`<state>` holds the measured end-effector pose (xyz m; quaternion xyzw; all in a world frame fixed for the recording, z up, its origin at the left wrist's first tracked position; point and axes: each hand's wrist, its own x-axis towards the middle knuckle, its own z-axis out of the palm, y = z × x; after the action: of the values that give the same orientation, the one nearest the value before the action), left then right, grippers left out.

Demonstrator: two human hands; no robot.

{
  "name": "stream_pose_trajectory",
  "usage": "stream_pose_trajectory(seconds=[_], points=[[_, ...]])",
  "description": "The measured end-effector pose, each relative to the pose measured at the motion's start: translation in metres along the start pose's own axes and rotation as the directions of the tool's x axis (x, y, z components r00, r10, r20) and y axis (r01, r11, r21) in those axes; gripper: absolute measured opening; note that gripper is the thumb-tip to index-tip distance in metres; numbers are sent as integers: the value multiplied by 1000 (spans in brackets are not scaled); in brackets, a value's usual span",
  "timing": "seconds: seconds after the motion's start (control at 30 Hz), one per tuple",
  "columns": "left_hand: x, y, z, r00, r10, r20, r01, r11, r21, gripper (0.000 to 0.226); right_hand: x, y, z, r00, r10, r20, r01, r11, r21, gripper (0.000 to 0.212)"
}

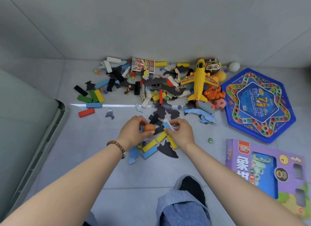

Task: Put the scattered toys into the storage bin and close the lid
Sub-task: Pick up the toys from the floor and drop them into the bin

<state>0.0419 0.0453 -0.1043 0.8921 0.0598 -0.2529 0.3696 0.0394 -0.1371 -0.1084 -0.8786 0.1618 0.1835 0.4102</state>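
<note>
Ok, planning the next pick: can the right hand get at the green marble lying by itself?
Probably yes: the marble lies on bare floor beside the right hand, nothing between, though that hand pinches a blue block.

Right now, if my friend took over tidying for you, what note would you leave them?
Left hand: grips a small orange ball.
Right hand: pinches a flat light-blue block.
Bin: the grey-green plastic storage bin sits at the left edge; I cannot tell whether its lid is on.
Done: nothing visibly stored yet.
Left: the coloured wooden blocks, dark flat puzzle pieces, yellow toy plane, blue hexagonal game board, purple cardboard game box and loose green marble all lie on the floor. Bin them, then close the lid.
</note>
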Motion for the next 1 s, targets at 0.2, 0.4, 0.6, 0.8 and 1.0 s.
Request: stream_pose_trajectory(seconds=[0.2, 0.4, 0.6, 0.8, 1.0], points=[[0, -4, 1, 999, -39, -22, 36, 990, -135, 29, 3, 1, 6, 994, 56, -90, -51, 997, 56, 21], [-5, 3, -5, 998, -42, -48, 21, 923, -384, 31, 2, 4, -10, 987, 129, -101, -88, 937, 339, 16], [-11, 7, -4, 996, -93, -11, 78, 892, -446, 39, -23, 32, -19, 988, 158, -5, -144, 916, 374, 18], [-22, -1, -8, 986, -164, -35, 127, 864, -486, 42, -28, 42, -12, 992, 91, -87, -71, 977, 203, 31], [-34, -11, -10, 978, -200, -64, 137, 838, -529, 37, -38, 34, 2, 986, 33, -161, -42, 998, -55, 46]])
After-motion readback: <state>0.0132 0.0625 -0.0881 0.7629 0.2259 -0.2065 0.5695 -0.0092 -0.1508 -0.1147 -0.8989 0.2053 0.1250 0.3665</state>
